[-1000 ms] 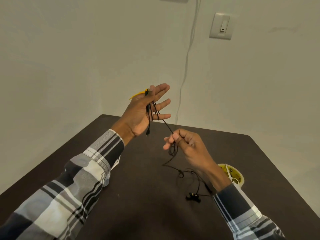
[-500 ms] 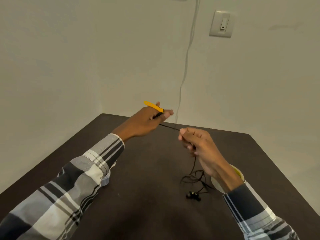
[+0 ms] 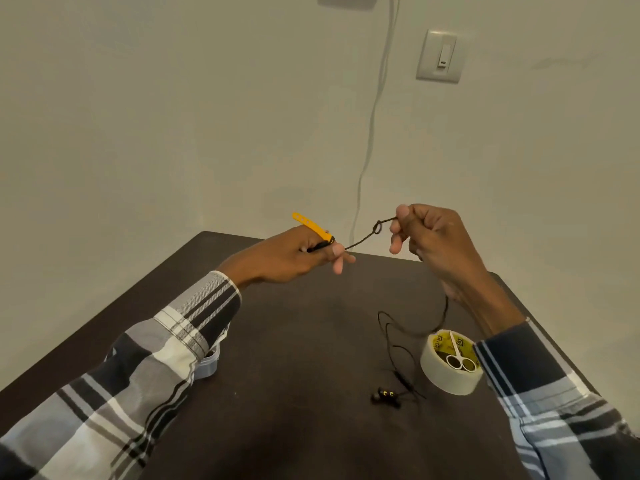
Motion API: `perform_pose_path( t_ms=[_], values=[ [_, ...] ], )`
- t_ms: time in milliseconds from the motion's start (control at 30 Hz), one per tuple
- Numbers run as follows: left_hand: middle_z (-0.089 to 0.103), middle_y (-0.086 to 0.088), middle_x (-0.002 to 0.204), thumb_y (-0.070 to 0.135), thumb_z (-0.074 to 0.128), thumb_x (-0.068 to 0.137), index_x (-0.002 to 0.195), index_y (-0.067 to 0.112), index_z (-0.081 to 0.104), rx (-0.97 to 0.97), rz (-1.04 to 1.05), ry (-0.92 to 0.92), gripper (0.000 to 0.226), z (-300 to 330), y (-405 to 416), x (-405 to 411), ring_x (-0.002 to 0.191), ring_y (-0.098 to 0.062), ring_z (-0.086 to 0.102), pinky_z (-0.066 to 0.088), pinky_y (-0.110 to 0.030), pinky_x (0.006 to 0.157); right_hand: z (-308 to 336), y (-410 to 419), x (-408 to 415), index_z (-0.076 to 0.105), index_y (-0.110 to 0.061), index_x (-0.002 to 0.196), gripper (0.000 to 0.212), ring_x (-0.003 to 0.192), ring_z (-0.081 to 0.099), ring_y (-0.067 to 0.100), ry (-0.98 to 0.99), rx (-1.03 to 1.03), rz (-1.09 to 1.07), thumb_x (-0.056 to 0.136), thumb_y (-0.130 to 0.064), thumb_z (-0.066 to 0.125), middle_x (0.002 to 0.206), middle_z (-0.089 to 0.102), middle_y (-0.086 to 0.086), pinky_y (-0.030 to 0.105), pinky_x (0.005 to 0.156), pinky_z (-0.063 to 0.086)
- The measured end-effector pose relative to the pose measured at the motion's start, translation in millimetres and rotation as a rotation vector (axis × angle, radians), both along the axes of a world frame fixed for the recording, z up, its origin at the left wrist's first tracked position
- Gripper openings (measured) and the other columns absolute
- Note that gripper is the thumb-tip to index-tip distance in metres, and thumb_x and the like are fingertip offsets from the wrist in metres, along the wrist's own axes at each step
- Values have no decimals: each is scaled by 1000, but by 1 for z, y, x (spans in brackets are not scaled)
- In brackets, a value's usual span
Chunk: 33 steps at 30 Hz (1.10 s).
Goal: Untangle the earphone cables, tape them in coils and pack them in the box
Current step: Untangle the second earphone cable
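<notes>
Mid-frame, our left hand (image 3: 294,252) pinches the earphone cable (image 3: 363,239) at its plug end; our right hand (image 3: 429,237) pinches it beyond a small knot (image 3: 378,228). It looks thin, limp and light, so we'd hold close beside the knot.

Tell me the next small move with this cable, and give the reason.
Probably slacken the pull and pick the knot open with the right hand. The black cable runs taut between the left hand, which grips the end with the yellow strap, and the right hand, which pinches it; a small loop knot sits midway. Pulling harder would likely tighten it.
</notes>
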State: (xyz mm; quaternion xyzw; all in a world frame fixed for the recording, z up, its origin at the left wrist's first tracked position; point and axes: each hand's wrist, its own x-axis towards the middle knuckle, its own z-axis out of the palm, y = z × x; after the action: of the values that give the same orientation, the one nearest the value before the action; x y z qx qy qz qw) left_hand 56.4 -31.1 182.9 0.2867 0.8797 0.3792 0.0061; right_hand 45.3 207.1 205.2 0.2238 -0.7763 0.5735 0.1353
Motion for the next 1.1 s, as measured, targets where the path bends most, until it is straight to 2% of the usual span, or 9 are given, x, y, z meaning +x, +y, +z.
perform_pose_path(
  t_ms=[167, 267, 333, 467, 533, 600, 733, 967, 1100],
  values=[
    [72, 7, 116, 30, 39, 105, 82, 14, 65, 64, -96, -55, 38, 4, 2, 16, 114, 0, 62, 37, -34, 113, -1, -2, -15, 61, -10, 76, 45, 46, 45, 0, 5, -13, -95, 107, -38, 42, 63, 64, 8, 8, 52, 37],
    [71, 6, 118, 46, 40, 102, 83, 16, 64, 122, -158, -86, 43, 5, 1, 25, 101, -33, 64, 43, -45, 102, -9, -8, -30, 63, -9, 75, 50, 52, 51, 1, 8, 33, -162, 106, -42, 41, 61, 63, 2, 13, 62, 41],
    [71, 2, 121, 48, 39, 102, 82, 17, 63, 200, -233, -166, 44, 5, 5, 31, 110, -33, 56, 38, -62, 105, -14, -11, -36, 65, -10, 73, 52, 56, 55, 3, -1, 61, -170, 105, -45, 43, 60, 63, 0, 21, 69, 43],
    [65, -13, 128, 38, 40, 98, 78, 16, 60, 431, -382, -349, 36, 7, 19, 40, 131, -26, 53, 38, -56, 107, -22, -33, -32, 66, -21, 59, 49, 58, 57, 12, -70, 86, -65, 101, -45, 54, 59, 63, 1, 33, 68, 46],
    [61, -19, 132, 36, 42, 99, 78, 16, 61, 614, -448, -400, 35, 12, 22, 41, 132, -33, 51, 38, -59, 106, -36, -65, -23, 71, -17, 69, 37, 68, 66, 16, -153, 131, -118, 99, -37, 61, 76, 74, 6, 38, 71, 52],
    [59, -22, 134, 37, 44, 98, 78, 16, 62, 752, -467, -401, 34, 17, 20, 37, 132, -38, 49, 37, -63, 103, -49, -85, -10, 72, -7, 93, 20, 78, 73, 11, -133, 164, -422, 101, -15, 56, 110, 74, 17, 34, 72, 59],
    [60, -17, 133, 38, 51, 95, 76, 16, 64, 901, -480, -378, 32, 23, 9, 30, 129, -38, 52, 39, -66, 100, -55, -57, -6, 71, -9, 79, 18, 51, 45, 1, -258, -186, 141, 93, -21, 69, 64, 62, -2, 16, 53, 35],
    [64, -9, 130, 33, 26, 101, 71, 20, 65, 1108, -369, -318, 50, 29, -7, 23, 126, -37, 56, 47, -66, 90, -62, -41, -4, 73, -12, 81, 7, 63, 59, -7, -254, -199, 169, 80, -10, 80, 66, 69, -13, 7, 58, 44],
    [65, -8, 130, 30, 17, 107, 68, 22, 65, 1226, -311, -306, 62, 31, -5, 20, 124, -36, 58, 52, -64, 86, -72, -48, 5, 76, -9, 82, 8, 71, 64, -4, -201, -139, 217, 87, -13, 73, 75, 74, -4, 9, 64, 46]
  ],
)
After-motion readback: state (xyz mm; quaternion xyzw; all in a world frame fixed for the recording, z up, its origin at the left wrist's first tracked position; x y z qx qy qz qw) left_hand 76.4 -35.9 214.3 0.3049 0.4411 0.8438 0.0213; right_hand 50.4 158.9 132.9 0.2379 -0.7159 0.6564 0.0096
